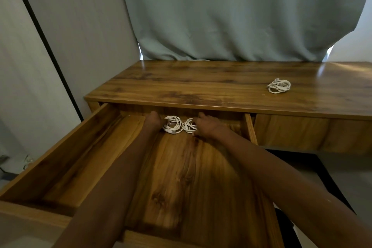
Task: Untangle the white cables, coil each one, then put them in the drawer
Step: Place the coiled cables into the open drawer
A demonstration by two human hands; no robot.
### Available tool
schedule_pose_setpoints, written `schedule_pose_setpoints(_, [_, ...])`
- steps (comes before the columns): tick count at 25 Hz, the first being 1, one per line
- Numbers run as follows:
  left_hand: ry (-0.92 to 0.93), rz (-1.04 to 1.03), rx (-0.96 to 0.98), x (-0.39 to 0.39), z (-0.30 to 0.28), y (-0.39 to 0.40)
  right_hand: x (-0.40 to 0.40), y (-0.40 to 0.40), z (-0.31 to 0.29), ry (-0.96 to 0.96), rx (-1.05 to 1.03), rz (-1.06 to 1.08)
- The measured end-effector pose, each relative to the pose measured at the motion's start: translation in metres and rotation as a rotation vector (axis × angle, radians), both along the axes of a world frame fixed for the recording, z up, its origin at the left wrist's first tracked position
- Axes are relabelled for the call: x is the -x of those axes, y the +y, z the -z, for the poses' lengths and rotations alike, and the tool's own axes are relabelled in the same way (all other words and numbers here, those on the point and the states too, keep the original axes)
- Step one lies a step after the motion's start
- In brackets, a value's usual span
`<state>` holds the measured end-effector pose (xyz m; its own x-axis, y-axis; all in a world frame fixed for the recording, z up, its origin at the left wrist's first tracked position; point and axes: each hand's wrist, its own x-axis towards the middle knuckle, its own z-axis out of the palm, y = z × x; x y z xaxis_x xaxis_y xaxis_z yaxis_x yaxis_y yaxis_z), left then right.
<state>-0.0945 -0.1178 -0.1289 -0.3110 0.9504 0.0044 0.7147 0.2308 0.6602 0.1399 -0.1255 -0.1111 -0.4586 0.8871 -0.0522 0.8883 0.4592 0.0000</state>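
The wooden drawer [66, 159] is pulled far out from the desk. Two coiled white cables lie side by side at its back. My left hand [153, 122] holds the left coil [172, 125] at its left edge. My right hand [205, 127] grips the right coil [188, 126], with the fingers curled over its right side. A third coiled white cable [279, 86] lies on the desk top [201, 84] to the right, away from both hands.
A grey-green curtain [231, 12] hangs behind the desk. A second, closed drawer front [291, 131] sits right of the open one. A light wall panel with a black edge stands at the left. Cables lie on the floor at far left.
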Motion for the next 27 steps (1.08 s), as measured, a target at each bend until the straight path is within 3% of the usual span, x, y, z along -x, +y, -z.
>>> schedule_pose_setpoints(3, [0.034, 0.006, -0.043, -0.004, -0.015, -0.013, -0.008, -0.007, -0.019, 0.075, 0.073, -0.062])
schedule_pose_setpoints(7, [0.102, 0.08, -0.29, -0.01, -0.042, -0.032, -0.038, -0.023, -0.049, 0.455, 0.152, -0.204])
schedule_pose_setpoints(10, [0.093, 0.316, -0.442, -0.044, -0.063, -0.042, -0.075, -0.025, -0.056, 0.722, -0.146, -0.136])
schedule_pose_setpoints(13, [0.125, 0.439, -0.602, -0.099, -0.083, -0.042, -0.121, -0.017, -0.057, 0.856, -0.49, 0.039])
schedule_pose_setpoints(17, [0.142, 0.562, -0.565, -0.176, -0.094, -0.013, -0.196, 0.002, -0.049, 0.719, -0.722, 0.37])
schedule_pose_setpoints(22, [0.177, 0.577, -0.458, -0.232, -0.086, 0.02, -0.263, 0.036, -0.039, 0.555, -0.293, 0.616])
schedule_pose_setpoints(27, [0.154, 0.54, -0.504, -0.237, -0.079, 0.03, -0.262, 0.059, -0.052, 0.347, -0.224, 0.659])
